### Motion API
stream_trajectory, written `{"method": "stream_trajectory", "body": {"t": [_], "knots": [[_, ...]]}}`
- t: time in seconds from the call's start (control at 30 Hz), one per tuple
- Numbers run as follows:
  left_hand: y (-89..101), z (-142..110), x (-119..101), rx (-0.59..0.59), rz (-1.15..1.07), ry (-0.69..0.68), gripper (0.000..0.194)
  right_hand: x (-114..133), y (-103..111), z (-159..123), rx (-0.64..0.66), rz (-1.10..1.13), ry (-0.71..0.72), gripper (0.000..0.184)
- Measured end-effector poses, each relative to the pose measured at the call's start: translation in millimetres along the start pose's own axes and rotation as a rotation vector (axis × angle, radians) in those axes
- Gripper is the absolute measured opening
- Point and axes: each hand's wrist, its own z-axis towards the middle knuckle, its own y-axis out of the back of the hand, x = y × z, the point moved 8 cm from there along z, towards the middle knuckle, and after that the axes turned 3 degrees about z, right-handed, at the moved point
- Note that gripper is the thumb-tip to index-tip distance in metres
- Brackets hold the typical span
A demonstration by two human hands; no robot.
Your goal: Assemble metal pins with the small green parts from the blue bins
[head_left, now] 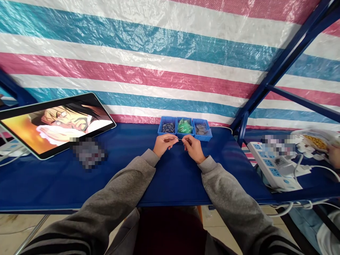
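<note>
My left hand [165, 144] and my right hand [193, 147] meet in front of the blue bins, thumb and fingers pinched together on each. Between the fingertips runs a thin, pale, rod-like piece [180, 139], too small to name. Just behind it stand three small blue bins side by side. The left bin [160, 129] holds many dark and silvery metal pins. Green plastic pieces [185, 126] fill the middle bin. In the right bin [208, 135] lie greyish, translucent small pieces.
A tablet [61, 122] playing a cartoon leans at the left of the blue table [175, 180], beside a blurred-out object [89, 154]. At right are a power strip [271, 166] with cables and another person's hand [334, 154] near a plastic bag. Blue metal posts frame the striped sheet behind.
</note>
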Motion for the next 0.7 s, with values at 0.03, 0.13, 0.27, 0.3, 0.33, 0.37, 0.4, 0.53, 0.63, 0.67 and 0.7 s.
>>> {"method": "stream_trajectory", "body": {"t": [0.03, 0.13, 0.27, 0.3, 0.33, 0.37, 0.4, 0.53, 0.63, 0.67, 0.7], "knots": [[-0.7, 0.4, 0.6, 0.005, -0.027, 0.01, 0.038, 0.6, 0.2, 0.0, -0.001, 0.004, 0.0, 0.029], [-1.8, 0.6, 0.9, 0.008, -0.088, 0.023, 0.036, 1.6, -0.4, -0.1, 0.009, 0.012, 0.011, 0.029], [-2.2, -0.2, -0.4, 0.019, -0.123, 0.027, 0.034, -1.6, -2.0, -0.1, 0.019, -0.007, 0.007, 0.032], [-2.2, -0.4, 0.2, 0.023, -0.139, 0.038, 0.035, -3.0, -2.1, 0.0, 0.015, -0.012, -0.002, 0.033], [-2.2, -0.4, 1.2, 0.027, -0.155, 0.052, 0.036, -4.3, -2.0, 0.0, 0.011, -0.015, -0.013, 0.033], [-2.2, -0.4, 2.4, 0.03, -0.166, 0.065, 0.037, -5.1, -1.7, 0.1, 0.004, -0.017, -0.02, 0.034], [-2.2, -0.2, 3.5, 0.036, -0.168, 0.073, 0.037, -5.4, -1.1, 0.1, -0.003, -0.018, -0.025, 0.034], [-2.0, 1.3, 5.0, 0.054, -0.101, 0.039, 0.037, -3.5, 2.8, 0.3, -0.043, -0.02, -0.014, 0.032], [-0.4, 1.4, 2.6, 0.045, 0.009, -0.029, 0.039, -3.5, 5.1, 0.4, -0.067, -0.018, -0.015, 0.031], [0.2, 1.0, 1.0, 0.038, 0.049, -0.056, 0.038, -3.7, 5.5, 0.5, -0.07, -0.021, -0.016, 0.031], [0.6, 0.5, -0.6, 0.032, 0.088, -0.082, 0.037, -3.8, 5.9, 0.5, -0.074, -0.026, -0.016, 0.031]]}}
